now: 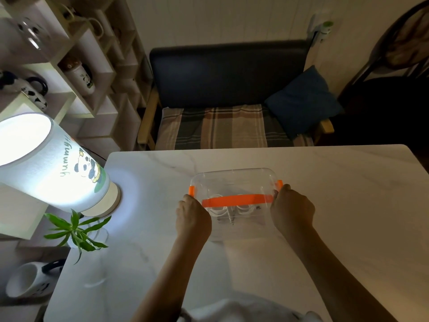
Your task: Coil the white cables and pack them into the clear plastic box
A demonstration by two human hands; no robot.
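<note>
Now both hands' fingers, left hand [193,216] and right hand [293,209], clasping clear plastic box [234,182] ends.

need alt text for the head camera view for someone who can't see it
Two hands, left and right, grip the short ends of a clear plastic box with an orange handle on a white marble table; coiled white cables lie inside. A lit panda lamp stands at left.

lit panda lamp [58,163] on marble table [348,205]; plant [76,231] beside; plaid bench [222,126] behind
</note>
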